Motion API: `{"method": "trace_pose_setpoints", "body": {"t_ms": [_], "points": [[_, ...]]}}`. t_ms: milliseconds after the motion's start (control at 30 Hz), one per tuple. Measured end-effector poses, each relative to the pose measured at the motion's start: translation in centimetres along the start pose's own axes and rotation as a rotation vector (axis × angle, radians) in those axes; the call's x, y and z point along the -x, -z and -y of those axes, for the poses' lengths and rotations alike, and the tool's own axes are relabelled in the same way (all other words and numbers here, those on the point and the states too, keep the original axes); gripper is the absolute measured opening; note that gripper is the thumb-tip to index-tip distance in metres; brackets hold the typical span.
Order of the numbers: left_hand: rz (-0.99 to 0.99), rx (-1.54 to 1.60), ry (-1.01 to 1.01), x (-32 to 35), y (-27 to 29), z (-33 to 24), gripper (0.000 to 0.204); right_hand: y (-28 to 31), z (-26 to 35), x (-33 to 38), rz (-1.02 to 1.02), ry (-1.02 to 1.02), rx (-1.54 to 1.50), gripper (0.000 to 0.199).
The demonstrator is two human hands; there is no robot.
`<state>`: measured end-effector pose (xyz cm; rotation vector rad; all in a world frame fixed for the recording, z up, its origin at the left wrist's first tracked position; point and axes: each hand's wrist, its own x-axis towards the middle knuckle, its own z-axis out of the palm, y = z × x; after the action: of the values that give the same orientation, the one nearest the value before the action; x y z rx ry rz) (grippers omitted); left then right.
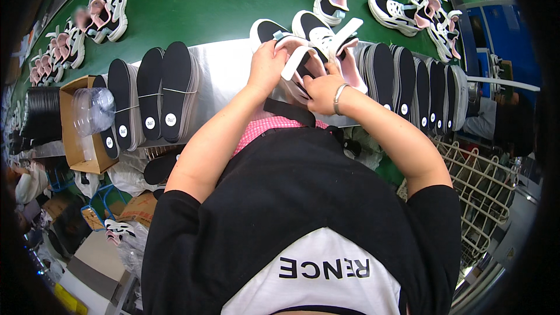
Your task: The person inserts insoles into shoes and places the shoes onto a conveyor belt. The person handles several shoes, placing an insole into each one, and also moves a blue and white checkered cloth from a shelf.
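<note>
Close in front of me is a black-and-white sneaker [269, 28] with pink lining, its opening toward me. My left hand [268, 69] grips its left side. My right hand [325, 90], with a bracelet at the wrist, has curled fingers at the sneaker's opening; the fingertips are partly hidden. A white strap or tongue [296, 63] sticks up between the hands. A second matching sneaker [315, 28] stands against it on the right, a white tab raised. Below my hands, a flat black strip-like piece [290, 111] lies near the bench edge; its kind is unclear.
Stacks of black insoles flank my hands, on the left [178, 81] and right [379, 73]. A cardboard box [87, 160] holding clear plastic stands farther left. More sneakers [396, 16] rest on the green table [192, 0] beyond. A wire rack [475, 181] is at lower right.
</note>
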<state>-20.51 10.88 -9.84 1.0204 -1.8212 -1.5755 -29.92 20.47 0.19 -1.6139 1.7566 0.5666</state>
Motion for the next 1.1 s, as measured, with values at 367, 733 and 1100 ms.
{"method": "trace_pose_setpoints", "body": {"t_ms": [367, 733, 1100], "points": [[0.095, 0.042, 0.056, -0.6, -0.1, 0.4, 0.023, -1.0, -1.3, -0.9, -0.046, 0.081, -0.053, 0.024], [0.125, 0.080, 0.046, -0.2, -0.4, -0.1, 0.024, -0.6, 0.2, -3.1, -0.234, -0.304, -0.056, 0.019], [0.134, 0.256, 0.122, -0.2, -1.1, -0.7, 0.021, 0.3, 0.6, -2.8, -0.139, -0.342, -0.049, 0.022]]}}
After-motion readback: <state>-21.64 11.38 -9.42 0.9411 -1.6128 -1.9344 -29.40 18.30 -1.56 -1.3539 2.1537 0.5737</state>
